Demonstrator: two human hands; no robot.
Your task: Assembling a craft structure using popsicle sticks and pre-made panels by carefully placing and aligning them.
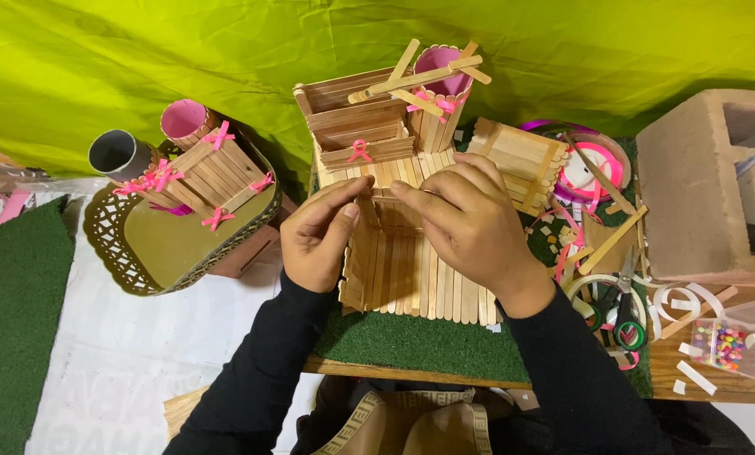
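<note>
A craft-stick organiser [394, 261] with a flat stick base, low walls and pink ribbon bows stands on a green turf mat [411, 341]. My left hand [318, 236] pinches a small stick panel [376, 211] standing upright on the base, thumb and fingers at its left end. My right hand [466, 219] grips the same panel from the right, fingers curled over its top. Behind the hands rise the organiser's box compartments [352, 114] and a pink-lined stick cup [441, 97] with loose sticks laid across it.
A second stick organiser [213, 173] sits on a gold lace-edged tray [154, 244] at left. Right of the mat lie scissors [622, 307], pink ribbon spool [592, 168], paper strips, a clear box of beads [727, 341] and a concrete block [706, 185]. Yellow-green cloth hangs behind.
</note>
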